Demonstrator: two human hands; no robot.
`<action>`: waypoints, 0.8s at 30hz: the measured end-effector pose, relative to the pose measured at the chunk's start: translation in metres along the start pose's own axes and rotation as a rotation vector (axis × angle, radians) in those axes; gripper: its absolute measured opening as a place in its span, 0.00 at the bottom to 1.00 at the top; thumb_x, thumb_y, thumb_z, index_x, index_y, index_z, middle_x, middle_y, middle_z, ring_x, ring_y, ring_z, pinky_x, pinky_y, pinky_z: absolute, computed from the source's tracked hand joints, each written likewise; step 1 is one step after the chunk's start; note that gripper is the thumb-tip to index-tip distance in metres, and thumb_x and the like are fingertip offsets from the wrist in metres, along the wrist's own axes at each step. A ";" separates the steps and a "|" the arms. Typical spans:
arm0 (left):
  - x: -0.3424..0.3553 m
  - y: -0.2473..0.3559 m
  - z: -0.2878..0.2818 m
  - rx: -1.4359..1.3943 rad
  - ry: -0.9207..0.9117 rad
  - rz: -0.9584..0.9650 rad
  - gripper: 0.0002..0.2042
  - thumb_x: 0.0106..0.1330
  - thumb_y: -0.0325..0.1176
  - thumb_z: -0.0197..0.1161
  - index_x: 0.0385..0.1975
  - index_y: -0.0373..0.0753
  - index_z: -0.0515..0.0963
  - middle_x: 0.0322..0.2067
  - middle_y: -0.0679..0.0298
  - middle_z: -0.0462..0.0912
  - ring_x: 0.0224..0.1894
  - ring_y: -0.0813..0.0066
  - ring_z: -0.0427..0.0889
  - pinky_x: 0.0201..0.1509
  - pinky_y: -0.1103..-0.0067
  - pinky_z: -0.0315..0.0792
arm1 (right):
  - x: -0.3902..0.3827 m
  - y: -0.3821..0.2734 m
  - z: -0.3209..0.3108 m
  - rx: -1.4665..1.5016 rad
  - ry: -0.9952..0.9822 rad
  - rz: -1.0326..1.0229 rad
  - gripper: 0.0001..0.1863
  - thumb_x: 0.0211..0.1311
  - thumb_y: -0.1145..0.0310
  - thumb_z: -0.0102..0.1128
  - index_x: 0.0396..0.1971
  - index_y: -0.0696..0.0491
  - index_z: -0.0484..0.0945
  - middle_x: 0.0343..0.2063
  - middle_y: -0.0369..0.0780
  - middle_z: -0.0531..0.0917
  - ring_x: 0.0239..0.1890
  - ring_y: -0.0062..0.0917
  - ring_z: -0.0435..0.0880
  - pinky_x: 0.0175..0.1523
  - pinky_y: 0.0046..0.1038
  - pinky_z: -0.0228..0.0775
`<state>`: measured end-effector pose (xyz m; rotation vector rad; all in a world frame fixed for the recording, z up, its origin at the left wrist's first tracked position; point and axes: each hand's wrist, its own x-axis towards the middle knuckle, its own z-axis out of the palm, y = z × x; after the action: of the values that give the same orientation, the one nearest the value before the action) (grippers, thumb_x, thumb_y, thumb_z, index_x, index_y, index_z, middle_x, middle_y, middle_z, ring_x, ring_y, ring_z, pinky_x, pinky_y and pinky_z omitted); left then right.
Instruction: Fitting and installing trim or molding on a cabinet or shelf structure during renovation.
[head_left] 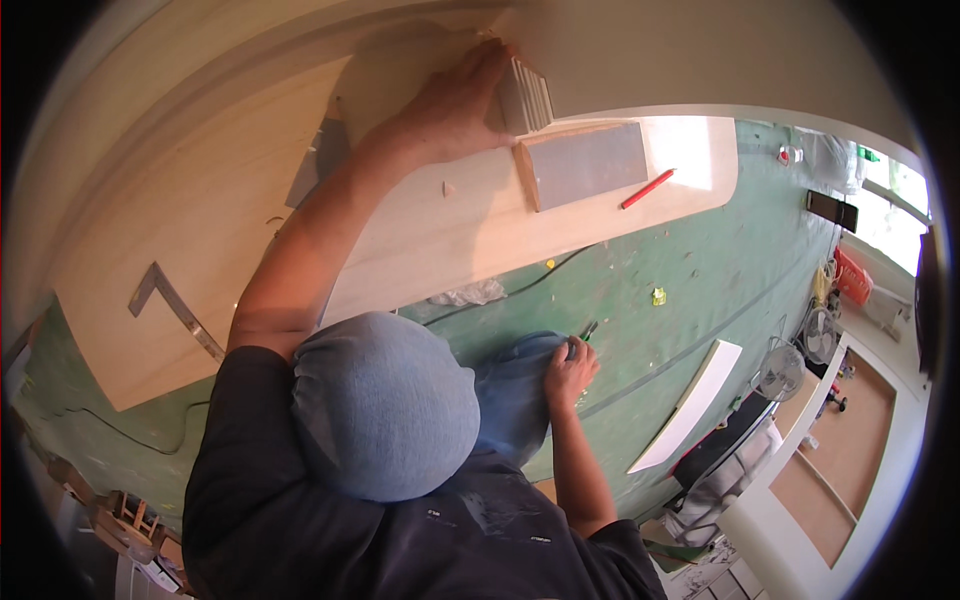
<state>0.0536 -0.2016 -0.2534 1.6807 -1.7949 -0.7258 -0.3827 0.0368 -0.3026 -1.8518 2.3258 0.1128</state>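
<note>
My left hand (455, 115) reaches up over the pale wooden board (400, 230). Its thumb and fingers close around a white ribbed block (527, 95), which looks like several thin strips stacked together. The block stands against a white curved panel (680, 60). Just right of it lies a grey-topped wooden block (585, 165), with a red pencil (648, 188) beyond. My right hand (572, 372) is by my lower leg, closed around a small dark and green tool (588, 330); its kind is hard to make out. My raised knee (385, 405) hides part of the board's near edge.
A metal square (178, 310) lies on the board's left, and a grey piece (318, 165) sits behind my forearm. On the green floor covering (620, 290) are a white strip (688, 408), crumpled plastic (468, 293) and a dark cable (550, 275). Fans (780, 372) and a white frame (850, 450) stand right.
</note>
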 end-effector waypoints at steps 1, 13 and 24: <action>0.000 -0.001 0.003 0.004 -0.005 0.002 0.53 0.57 0.41 0.77 0.78 0.35 0.48 0.77 0.44 0.52 0.77 0.49 0.58 0.79 0.65 0.60 | -0.001 -0.001 0.000 0.005 -0.002 0.004 0.17 0.67 0.60 0.60 0.52 0.50 0.83 0.57 0.42 0.79 0.59 0.45 0.73 0.64 0.47 0.66; 0.000 0.014 0.006 -0.288 0.021 -0.072 0.49 0.62 0.38 0.74 0.77 0.32 0.47 0.76 0.40 0.53 0.78 0.44 0.55 0.81 0.63 0.56 | 0.000 0.006 0.001 0.004 0.008 0.024 0.17 0.65 0.61 0.60 0.51 0.48 0.83 0.56 0.42 0.80 0.60 0.44 0.73 0.65 0.45 0.65; -0.001 0.020 -0.009 -0.539 -0.088 -0.126 0.46 0.68 0.35 0.69 0.78 0.33 0.44 0.71 0.43 0.63 0.76 0.52 0.62 0.76 0.66 0.63 | -0.001 0.005 0.000 0.015 0.002 0.027 0.15 0.66 0.62 0.60 0.50 0.49 0.83 0.56 0.43 0.80 0.59 0.45 0.74 0.65 0.44 0.65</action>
<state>0.0460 -0.1991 -0.2331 1.4146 -1.3842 -1.2280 -0.3872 0.0385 -0.3024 -1.8153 2.3469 0.0971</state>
